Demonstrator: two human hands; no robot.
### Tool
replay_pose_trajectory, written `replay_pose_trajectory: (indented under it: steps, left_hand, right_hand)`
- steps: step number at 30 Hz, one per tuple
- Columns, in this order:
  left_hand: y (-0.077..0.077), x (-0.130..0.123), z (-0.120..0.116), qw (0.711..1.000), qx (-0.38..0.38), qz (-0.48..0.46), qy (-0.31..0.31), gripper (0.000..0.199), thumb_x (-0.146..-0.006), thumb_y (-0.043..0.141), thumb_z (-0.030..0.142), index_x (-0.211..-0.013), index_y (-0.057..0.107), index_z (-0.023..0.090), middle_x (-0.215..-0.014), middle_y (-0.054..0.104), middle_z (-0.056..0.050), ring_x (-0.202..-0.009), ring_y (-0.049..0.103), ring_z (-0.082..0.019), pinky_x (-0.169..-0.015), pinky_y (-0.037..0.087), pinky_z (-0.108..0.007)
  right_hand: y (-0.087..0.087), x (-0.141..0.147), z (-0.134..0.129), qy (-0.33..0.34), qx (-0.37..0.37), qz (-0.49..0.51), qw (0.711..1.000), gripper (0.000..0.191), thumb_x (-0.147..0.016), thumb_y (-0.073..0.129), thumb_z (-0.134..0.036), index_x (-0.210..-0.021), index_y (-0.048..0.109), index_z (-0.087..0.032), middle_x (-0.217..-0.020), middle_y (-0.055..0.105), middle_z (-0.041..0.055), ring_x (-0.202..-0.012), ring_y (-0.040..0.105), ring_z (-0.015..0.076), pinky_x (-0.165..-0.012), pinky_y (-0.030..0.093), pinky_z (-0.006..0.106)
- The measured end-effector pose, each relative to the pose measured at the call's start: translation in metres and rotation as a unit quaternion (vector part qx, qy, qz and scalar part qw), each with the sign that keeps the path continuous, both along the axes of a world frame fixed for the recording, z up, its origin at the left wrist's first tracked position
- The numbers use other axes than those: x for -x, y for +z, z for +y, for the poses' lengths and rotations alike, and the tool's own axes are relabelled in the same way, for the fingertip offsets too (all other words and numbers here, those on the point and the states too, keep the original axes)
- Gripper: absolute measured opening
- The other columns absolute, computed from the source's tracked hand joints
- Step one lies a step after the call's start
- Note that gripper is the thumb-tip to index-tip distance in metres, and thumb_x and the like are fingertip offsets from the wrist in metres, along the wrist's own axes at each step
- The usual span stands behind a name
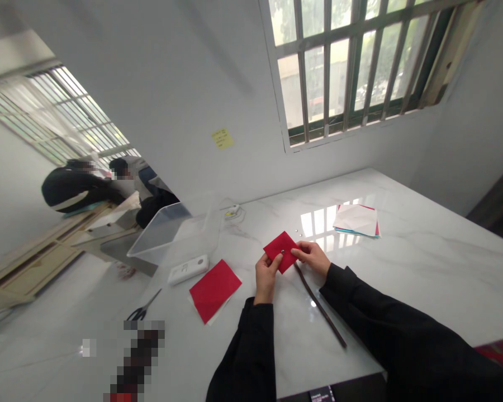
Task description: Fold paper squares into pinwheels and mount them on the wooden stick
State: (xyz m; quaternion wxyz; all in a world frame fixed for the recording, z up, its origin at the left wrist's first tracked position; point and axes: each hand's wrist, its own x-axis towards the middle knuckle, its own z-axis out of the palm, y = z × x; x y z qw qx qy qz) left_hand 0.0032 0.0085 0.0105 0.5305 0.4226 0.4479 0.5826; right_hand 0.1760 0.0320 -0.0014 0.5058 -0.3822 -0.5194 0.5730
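Observation:
A small square of red paper is held up over the white marble table, tilted like a diamond. My left hand pinches its lower left edge, and a small metal bead or stud shows on the paper near that thumb. My right hand grips the right corner between fingers and thumb. Below my right hand, a long dark brown strip lies on the table, with its upper end close to the paper. Black sleeves cover both my forearms.
A red sheet on white paper, a white power bank, black-handled scissors and a clear plastic bin lie to the left. A paper stack sits far right. Two seated people work beyond the table.

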Motion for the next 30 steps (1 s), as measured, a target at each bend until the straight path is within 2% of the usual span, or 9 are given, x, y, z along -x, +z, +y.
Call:
replay_pose_trajectory:
  steps: [10,25,28,30]
  left_hand:
    - [-0.0005,-0.0007,-0.0001,1.000,0.006,-0.002,0.009,0.050,-0.070,0.085,0.036,-0.112,0.071,0.011,-0.107,0.077,-0.015,-0.096,0.073,-0.027,-0.094,0.054,-0.041]
    - [-0.0035,-0.0006,0.0010,1.000,0.000,0.005,0.021,0.047,-0.071,0.083,0.037,-0.108,0.071,0.011,-0.103,0.077,-0.013,-0.091,0.072,-0.025,-0.088,0.054,-0.038]
    - [-0.0031,-0.0010,0.0009,1.000,-0.002,0.007,0.022,0.046,-0.070,0.083,0.037,-0.107,0.071,0.011,-0.103,0.077,-0.013,-0.090,0.072,-0.025,-0.087,0.054,-0.038]
    - [-0.0027,-0.0013,0.0008,1.000,-0.001,0.010,0.028,0.046,-0.069,0.084,0.037,-0.105,0.072,0.011,-0.101,0.077,-0.013,-0.090,0.072,-0.025,-0.086,0.055,-0.037]
  right_hand:
    - [0.0033,0.0012,-0.0028,0.005,0.004,-0.001,1.000,0.045,-0.073,0.075,-0.059,-0.083,0.067,-0.015,-0.057,0.054,-0.0041,-0.053,0.043,0.0108,-0.053,0.033,0.026]
    - [-0.0006,0.0023,-0.0023,0.019,0.009,-0.013,1.000,0.048,-0.072,0.075,-0.061,-0.082,0.066,-0.016,-0.059,0.056,-0.0034,-0.052,0.044,0.0108,-0.053,0.033,0.026]
    - [-0.0015,0.0028,-0.0027,0.024,0.005,-0.020,1.000,0.047,-0.074,0.074,-0.060,-0.086,0.067,-0.015,-0.064,0.060,-0.0014,-0.055,0.048,0.0120,-0.054,0.036,0.027]
    - [-0.0003,0.0022,-0.0041,-0.001,-0.016,-0.042,0.999,0.044,-0.077,0.073,-0.057,-0.095,0.068,-0.016,-0.074,0.066,0.0020,-0.061,0.054,0.0143,-0.057,0.040,0.028]
